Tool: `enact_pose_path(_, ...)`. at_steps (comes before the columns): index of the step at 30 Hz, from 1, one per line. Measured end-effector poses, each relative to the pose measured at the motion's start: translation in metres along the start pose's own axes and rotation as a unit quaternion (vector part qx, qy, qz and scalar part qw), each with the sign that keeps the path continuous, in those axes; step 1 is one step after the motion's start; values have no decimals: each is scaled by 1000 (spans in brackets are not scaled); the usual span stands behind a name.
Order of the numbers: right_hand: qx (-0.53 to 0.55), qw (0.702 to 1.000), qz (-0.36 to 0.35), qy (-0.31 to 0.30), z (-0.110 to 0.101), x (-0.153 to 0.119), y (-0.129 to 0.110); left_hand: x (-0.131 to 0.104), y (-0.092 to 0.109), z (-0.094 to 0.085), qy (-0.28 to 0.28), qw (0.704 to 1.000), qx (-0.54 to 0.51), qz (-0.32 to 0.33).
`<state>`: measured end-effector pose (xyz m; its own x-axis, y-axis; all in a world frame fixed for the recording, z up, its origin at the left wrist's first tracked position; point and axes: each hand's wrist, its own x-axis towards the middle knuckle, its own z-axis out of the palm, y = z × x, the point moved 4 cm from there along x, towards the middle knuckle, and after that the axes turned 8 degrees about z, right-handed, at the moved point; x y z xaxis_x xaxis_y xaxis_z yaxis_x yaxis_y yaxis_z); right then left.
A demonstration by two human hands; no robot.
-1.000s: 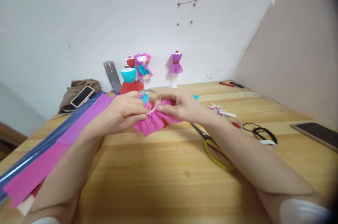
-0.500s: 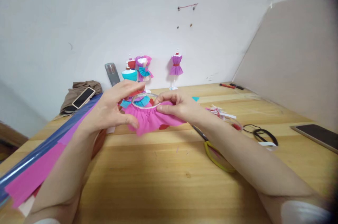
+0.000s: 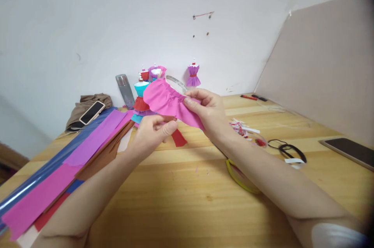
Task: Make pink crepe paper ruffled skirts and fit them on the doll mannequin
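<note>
A gathered pink crepe-paper ruffle [image 3: 163, 98] hangs tilted above the table, joined along its puckered edge to a pale, speckled curved band [image 3: 177, 83]. My right hand [image 3: 212, 113] pinches the ruffle between thumb and fingers at its gathered edge. Below it, my left hand [image 3: 156, 131] has its thumb pressed to curled fingers near the ruffle's lower edge; whatever they grip is hidden. A red paper piece [image 3: 179, 138] shows just beyond the left fingertips. Behind the hands stand small dress forms in paper outfits, one with a turquoise top [image 3: 142, 88] and one in purple [image 3: 193, 75].
Crepe-paper strips [image 3: 93, 139] lie along the table's left side, beside a phone [image 3: 92, 112] on brown cloth. A grey bottle [image 3: 125, 90] leans by the wall. Yellow-handled scissors [image 3: 238, 178], paper scraps [image 3: 241, 129], a black cord [image 3: 288, 150] and another phone [image 3: 350, 152] lie right.
The ruffle has tipped up and turned, so its band no longer faces up as a ring. My left hand has closed from a wide spread and moved down below it.
</note>
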<state>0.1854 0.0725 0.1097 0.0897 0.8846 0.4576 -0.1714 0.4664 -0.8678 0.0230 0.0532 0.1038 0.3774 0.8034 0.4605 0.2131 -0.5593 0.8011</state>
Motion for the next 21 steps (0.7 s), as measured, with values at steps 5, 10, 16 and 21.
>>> enact_pose_path(5, -2, 1000, 17, -14, 3, -2, 4, -1, -3, -1, 125, 978, -169, -9)
enact_pose_path(10, 40, 996, 82, -10, 4, -2, 7, -2, -5, -4, 181, 971, -154, 32)
enact_pose_path(16, 90, 985, 149, -14, 6, -1, 11, -2, -12, -2, 189, 971, -140, 39)
enact_pose_path(21, 96, 986, 139, -11, 5, 0, 14, -1, -18, 0, 185, 972, -135, 45)
